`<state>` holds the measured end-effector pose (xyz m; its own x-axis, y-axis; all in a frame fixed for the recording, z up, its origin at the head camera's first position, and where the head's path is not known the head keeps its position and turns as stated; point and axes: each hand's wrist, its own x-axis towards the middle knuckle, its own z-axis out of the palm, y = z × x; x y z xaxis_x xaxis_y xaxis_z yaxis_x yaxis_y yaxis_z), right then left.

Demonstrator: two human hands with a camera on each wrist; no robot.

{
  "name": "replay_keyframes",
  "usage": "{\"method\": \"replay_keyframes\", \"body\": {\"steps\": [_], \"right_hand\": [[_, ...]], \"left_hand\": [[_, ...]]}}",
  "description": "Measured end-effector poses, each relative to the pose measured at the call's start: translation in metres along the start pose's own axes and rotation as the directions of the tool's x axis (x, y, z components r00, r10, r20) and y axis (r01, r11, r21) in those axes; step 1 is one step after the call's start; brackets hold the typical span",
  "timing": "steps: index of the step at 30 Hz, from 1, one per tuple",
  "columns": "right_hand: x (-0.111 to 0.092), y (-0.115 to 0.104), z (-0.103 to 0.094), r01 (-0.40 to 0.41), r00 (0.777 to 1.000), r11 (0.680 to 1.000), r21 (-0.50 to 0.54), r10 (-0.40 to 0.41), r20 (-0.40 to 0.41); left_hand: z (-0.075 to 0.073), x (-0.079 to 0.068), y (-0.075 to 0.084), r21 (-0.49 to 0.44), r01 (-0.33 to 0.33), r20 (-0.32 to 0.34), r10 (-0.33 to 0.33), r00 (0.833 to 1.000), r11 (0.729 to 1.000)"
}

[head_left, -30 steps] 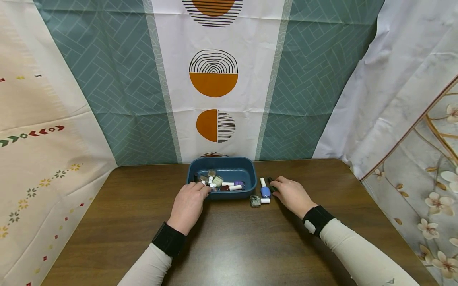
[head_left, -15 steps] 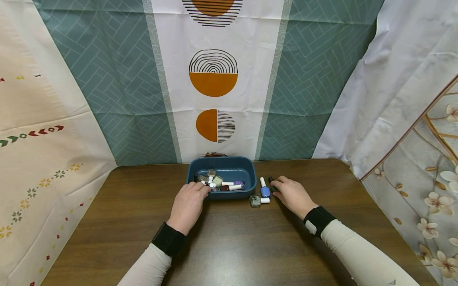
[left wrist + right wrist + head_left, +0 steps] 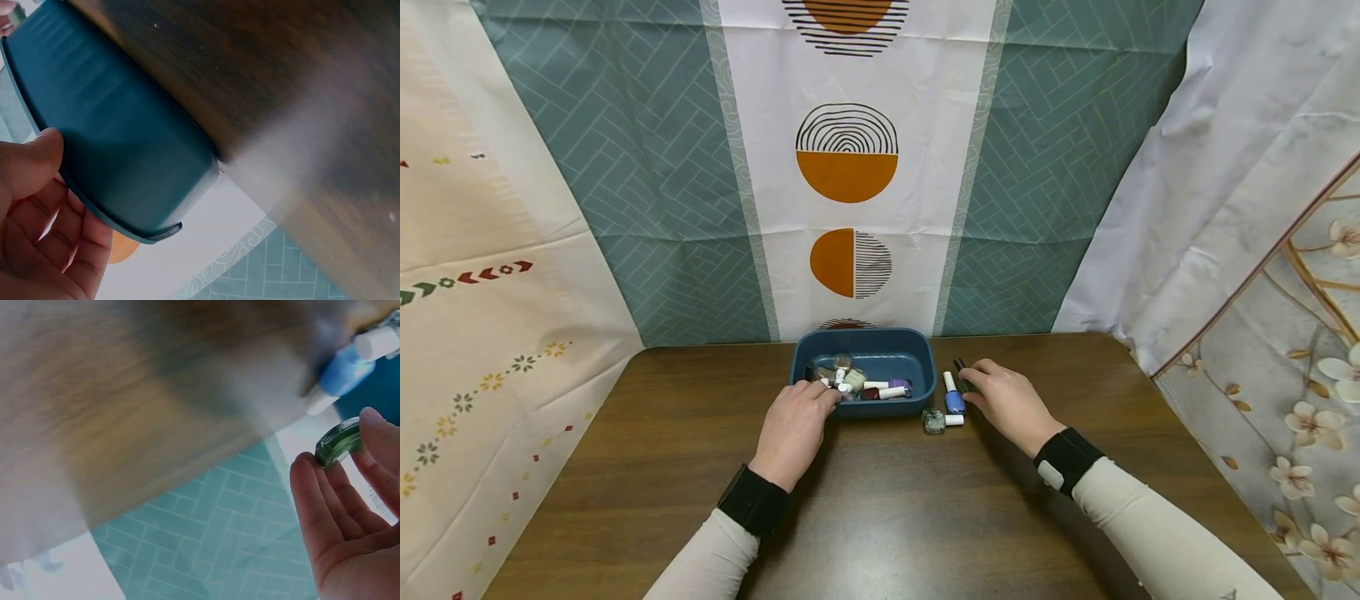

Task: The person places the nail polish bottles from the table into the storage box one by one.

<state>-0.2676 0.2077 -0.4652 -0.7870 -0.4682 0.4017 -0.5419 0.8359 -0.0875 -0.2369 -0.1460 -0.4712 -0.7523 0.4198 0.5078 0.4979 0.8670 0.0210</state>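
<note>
My left hand (image 3: pixel 795 431) grips the near left rim of a dark blue plastic bin (image 3: pixel 925 360), its thumb against the outer wall (image 3: pixel 125 119) and its fingers over the edge. Inside the bin lie several nail polish bottles, among them a dark red one with a white cap (image 3: pixel 891 392). To the right of the bin, my right hand (image 3: pixel 1009 404) pinches a green nail polish bottle (image 3: pixel 337 442) between thumb and fingers; its dark cap (image 3: pixel 959 365) points away. Just left of that hand lies a blue nail polish bottle (image 3: pixel 954 402) with a white cap.
A glittery clear nail polish bottle (image 3: pixel 934 421) with a white cap lies on its side in front of the bin's right corner. The brown wooden table (image 3: pixel 865 517) ends at the back against a patterned cloth (image 3: pixel 850 275). Other cloths hang at both sides.
My right hand has risen slightly and shifted a little left, and the green nail polish bottle has moved with it. My left hand and the bin stay as they were.
</note>
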Motion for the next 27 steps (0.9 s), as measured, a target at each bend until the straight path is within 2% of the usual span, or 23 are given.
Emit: {"method": "replay_keyframes", "body": {"steps": [6, 13, 27], "right_hand": [[0.008, -0.011, -0.006, 0.041, 0.998, 0.999, 0.022, -0.04, -0.042], [0.023, -0.025, -0.01, 0.067, 0.997, 0.997, 0.033, -0.065, -0.047], [0.047, -0.048, -0.006, 0.126, 0.99, 0.991, 0.049, -0.123, -0.064]], "left_hand": [[-0.002, 0.001, 0.0, 0.01, 0.005, 0.005, -0.005, 1.0, 1.0], [-0.002, 0.0, 0.0, 0.005, 0.0, -0.009, 0.0, 1.0, 1.0], [-0.001, -0.001, -0.001, 0.007, -0.009, -0.015, 0.009, 1.0, 1.0]]}}
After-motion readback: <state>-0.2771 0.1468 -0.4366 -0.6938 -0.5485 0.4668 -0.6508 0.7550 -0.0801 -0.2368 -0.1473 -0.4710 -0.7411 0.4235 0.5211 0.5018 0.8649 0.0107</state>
